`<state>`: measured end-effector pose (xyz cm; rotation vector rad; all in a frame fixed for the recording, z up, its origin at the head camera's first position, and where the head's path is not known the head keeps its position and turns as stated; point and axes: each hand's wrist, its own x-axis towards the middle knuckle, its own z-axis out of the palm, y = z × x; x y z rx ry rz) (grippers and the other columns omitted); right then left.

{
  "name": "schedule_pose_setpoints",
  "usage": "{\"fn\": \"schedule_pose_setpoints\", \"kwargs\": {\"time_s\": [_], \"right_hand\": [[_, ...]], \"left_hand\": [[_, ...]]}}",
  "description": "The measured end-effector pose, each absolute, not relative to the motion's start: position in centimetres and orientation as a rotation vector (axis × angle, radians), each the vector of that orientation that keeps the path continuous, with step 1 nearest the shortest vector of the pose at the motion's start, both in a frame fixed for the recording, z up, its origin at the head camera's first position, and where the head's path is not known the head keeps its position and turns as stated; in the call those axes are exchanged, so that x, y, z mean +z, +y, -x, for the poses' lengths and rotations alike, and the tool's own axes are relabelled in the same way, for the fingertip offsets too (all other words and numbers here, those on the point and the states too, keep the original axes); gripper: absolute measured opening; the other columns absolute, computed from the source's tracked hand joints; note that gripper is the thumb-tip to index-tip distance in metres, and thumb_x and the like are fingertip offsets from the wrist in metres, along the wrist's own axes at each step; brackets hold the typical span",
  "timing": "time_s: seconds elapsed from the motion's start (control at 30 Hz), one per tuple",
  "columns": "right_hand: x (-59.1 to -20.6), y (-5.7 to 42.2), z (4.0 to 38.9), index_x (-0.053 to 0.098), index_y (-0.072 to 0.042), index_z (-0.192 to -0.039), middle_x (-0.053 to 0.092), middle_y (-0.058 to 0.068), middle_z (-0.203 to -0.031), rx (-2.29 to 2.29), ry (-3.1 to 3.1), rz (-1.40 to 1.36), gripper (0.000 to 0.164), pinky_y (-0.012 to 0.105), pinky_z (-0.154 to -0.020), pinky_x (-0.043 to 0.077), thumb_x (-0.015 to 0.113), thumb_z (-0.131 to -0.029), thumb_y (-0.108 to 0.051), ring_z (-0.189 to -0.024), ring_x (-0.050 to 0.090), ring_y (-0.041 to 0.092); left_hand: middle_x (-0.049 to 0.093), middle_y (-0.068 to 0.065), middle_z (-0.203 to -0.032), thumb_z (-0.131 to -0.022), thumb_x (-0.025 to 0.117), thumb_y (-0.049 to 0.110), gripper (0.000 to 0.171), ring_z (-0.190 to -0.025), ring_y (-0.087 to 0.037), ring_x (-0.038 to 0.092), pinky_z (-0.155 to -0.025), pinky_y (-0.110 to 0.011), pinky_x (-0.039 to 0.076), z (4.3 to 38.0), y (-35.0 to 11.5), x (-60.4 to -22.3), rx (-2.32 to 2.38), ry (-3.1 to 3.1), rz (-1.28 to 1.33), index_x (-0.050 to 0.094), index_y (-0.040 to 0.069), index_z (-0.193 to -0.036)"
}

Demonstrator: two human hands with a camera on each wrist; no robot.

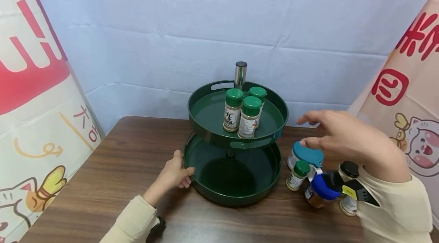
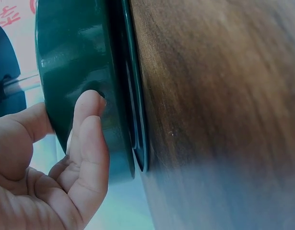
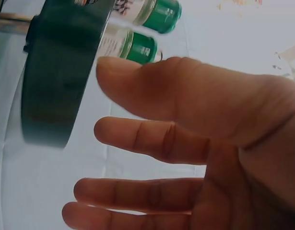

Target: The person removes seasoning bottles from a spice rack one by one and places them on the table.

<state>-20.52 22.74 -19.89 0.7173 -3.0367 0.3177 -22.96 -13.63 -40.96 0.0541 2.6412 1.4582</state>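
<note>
A dark green two-tier round rack (image 1: 236, 196) stands on the table, with a metal post (image 1: 240, 73) through its middle. My left hand (image 1: 176, 172) grips the lower tier's rim at its left side; in the left wrist view the thumb lies over the edge and the fingers (image 2: 93, 148) against the outer wall. Three green-capped spice jars (image 1: 232, 115) stand together upright on the upper tier (image 1: 209, 111). My right hand (image 1: 353, 140) hovers right of the rack with fingers spread and nothing in it. In the right wrist view its thumb (image 3: 137, 84) overlaps the upper tier's edge.
Right of the rack, below my right hand, stand a blue-lidded container (image 1: 308, 154), a small green-capped jar (image 1: 297, 176), a blue-capped jar (image 1: 320, 191) and a black-capped jar (image 1: 349, 169). My right forearm partly hides this group. Pale cloth (image 1: 154, 52) hangs behind the wooden table (image 1: 103, 166).
</note>
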Motion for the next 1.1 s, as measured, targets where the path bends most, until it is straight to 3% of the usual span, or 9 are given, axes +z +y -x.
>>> {"fn": "schedule_pose_setpoints", "kwargs": {"time_s": [0.63, 0.8, 1.1], "right_hand": [[-16.8, 16.5, 20.1, 0.057, -0.008, -0.115, 0.062, 0.009, -0.106, 0.323, -2.811, -0.935, 0.042, 0.051, -0.075, 0.048, 0.066, -0.082, -0.032, -0.092, 0.054, 0.024], [-17.3, 14.7, 20.4, 0.059, -0.007, -0.109, 0.061, 0.009, -0.097, 0.386, -2.596, -0.986, 0.036, 0.045, -0.067, 0.048, 0.069, -0.08, -0.026, -0.084, 0.053, 0.021], [-19.0, 12.8, 21.4, 0.058, -0.009, -0.121, 0.059, 0.013, -0.102, 0.306, -2.445, -0.949, 0.043, 0.04, -0.056, 0.047, 0.066, -0.082, -0.025, -0.076, 0.051, 0.022]], "left_hand": [[0.061, -0.008, -0.054, -0.084, 0.061, 0.012, 0.051, -0.044, -0.02, 0.057, -0.042, -0.033, 0.052, 22.8, -13.8, -41.1, 1.479, 2.637, -0.041, 0.03, -0.006, -0.12], [0.061, -0.008, -0.055, -0.084, 0.061, 0.012, 0.05, -0.044, -0.02, 0.057, -0.042, -0.033, 0.052, 22.7, -13.9, -41.0, 1.484, 2.635, -0.038, 0.03, -0.005, -0.119], [0.061, -0.008, -0.054, -0.083, 0.061, 0.011, 0.049, -0.044, -0.02, 0.057, -0.041, -0.033, 0.052, 22.8, -13.7, -41.1, 1.485, 2.638, -0.046, 0.03, -0.005, -0.118]]}}
